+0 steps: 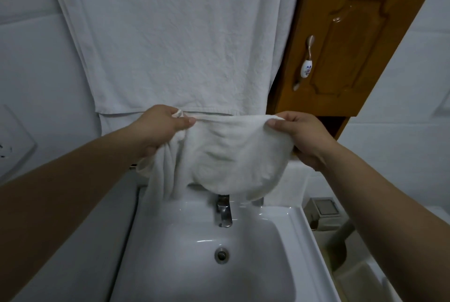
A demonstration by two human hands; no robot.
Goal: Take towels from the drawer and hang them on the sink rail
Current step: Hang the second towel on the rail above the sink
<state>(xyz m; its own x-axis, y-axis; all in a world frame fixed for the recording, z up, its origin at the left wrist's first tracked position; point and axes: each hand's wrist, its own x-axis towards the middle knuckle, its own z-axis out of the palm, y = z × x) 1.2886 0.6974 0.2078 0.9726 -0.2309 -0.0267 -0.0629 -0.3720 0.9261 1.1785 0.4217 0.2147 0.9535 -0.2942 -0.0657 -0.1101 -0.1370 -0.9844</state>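
Two bare forearms reach over the white sink [287,216]. The left hand [158,128] and right hand [304,138] each have a clenched grip on the top edge of a small white towel [233,155], stretched between them above the faucet [224,211]. Behind it hangs a large white towel [175,41], its hem just above the hands. A wooden cabinet door [348,41] crowds the right; the basin below lies open.
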